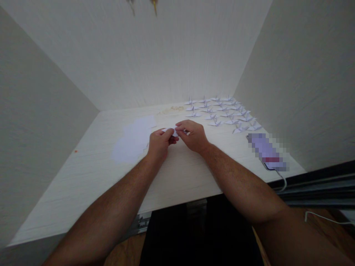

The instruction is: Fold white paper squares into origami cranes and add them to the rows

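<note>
Above the middle of the table, my two hands meet at a small piece of folded white paper (168, 130). My left hand (161, 143) is closed on its left part, thumb on top and fingers curled below. The fingertips of my right hand (193, 135) pinch its right side. Much of the paper is hidden behind the fingers, so its exact folded shape cannot be made out. Several white paper cranes (213, 110) stand in rows beyond my right hand. To the left of my left hand lie loose white paper sheets (135, 138).
A phone (263, 149), its screen blurred out, lies near the table's right edge with a white cable (283, 181) hanging from it. Walls enclose the pale table (177, 181) at the back and both sides. A small orange speck (75, 151) is at the left.
</note>
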A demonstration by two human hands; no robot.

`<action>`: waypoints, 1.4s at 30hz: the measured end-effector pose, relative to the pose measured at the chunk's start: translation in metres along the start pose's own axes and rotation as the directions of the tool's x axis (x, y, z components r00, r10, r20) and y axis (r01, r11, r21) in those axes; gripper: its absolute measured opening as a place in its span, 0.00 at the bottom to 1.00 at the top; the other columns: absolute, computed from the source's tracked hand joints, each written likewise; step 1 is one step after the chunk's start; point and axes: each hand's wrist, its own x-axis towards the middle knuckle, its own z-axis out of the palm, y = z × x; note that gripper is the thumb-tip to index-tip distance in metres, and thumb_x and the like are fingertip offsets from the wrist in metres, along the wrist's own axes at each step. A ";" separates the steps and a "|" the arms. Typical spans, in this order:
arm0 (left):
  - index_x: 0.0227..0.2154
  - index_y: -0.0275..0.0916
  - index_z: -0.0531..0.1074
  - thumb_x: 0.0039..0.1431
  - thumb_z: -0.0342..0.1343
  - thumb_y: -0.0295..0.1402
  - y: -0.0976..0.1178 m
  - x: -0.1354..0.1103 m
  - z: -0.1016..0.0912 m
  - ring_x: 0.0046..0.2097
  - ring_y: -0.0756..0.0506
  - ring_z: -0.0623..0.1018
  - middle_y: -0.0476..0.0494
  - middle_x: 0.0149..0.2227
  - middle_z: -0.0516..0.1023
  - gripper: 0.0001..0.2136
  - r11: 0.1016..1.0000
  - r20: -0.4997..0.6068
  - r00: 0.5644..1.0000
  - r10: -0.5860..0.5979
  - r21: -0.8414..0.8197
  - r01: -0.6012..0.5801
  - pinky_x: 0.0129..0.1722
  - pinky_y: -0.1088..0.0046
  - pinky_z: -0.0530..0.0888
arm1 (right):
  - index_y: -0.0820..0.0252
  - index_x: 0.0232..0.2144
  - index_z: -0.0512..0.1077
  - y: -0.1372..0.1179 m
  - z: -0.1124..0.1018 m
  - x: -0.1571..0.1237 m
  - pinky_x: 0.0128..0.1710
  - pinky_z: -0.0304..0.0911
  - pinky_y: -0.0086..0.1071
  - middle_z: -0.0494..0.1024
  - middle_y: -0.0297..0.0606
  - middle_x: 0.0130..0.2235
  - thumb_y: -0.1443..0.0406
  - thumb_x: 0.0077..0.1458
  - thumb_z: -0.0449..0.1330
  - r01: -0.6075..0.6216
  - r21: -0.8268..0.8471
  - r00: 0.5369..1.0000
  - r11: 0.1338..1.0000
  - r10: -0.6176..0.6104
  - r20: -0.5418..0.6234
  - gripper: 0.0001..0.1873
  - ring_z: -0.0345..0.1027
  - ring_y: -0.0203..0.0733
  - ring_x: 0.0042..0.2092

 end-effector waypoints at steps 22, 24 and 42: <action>0.24 0.34 0.73 0.43 0.64 0.34 -0.002 0.002 -0.004 0.23 0.51 0.74 0.47 0.22 0.75 0.09 0.998 0.058 0.998 -0.010 -0.065 0.014 0.25 0.76 0.70 | 0.58 0.33 0.79 0.001 0.000 0.000 0.42 0.73 0.34 0.82 0.40 0.41 0.70 0.56 0.61 0.013 0.000 1.000 1.000 -0.013 -0.002 0.07 0.76 0.38 0.42; 0.25 0.33 0.74 0.42 0.65 0.34 -0.004 0.003 -0.005 0.24 0.51 0.74 0.46 0.23 0.76 0.10 0.998 0.066 0.998 -0.003 -0.063 0.007 0.25 0.75 0.71 | 0.58 0.32 0.79 0.002 0.001 0.000 0.42 0.73 0.33 0.83 0.40 0.40 0.70 0.55 0.61 0.029 0.003 0.999 1.000 -0.029 -0.021 0.06 0.76 0.39 0.42; 0.24 0.34 0.74 0.45 0.66 0.34 -0.013 0.008 -0.007 0.21 0.51 0.73 0.48 0.20 0.75 0.09 0.994 0.021 0.993 0.113 -0.001 -0.113 0.22 0.75 0.70 | 0.60 0.30 0.77 -0.014 -0.001 0.002 0.36 0.73 0.32 0.83 0.38 0.36 0.70 0.52 0.62 -0.230 0.180 0.967 0.956 0.246 -0.069 0.04 0.77 0.38 0.38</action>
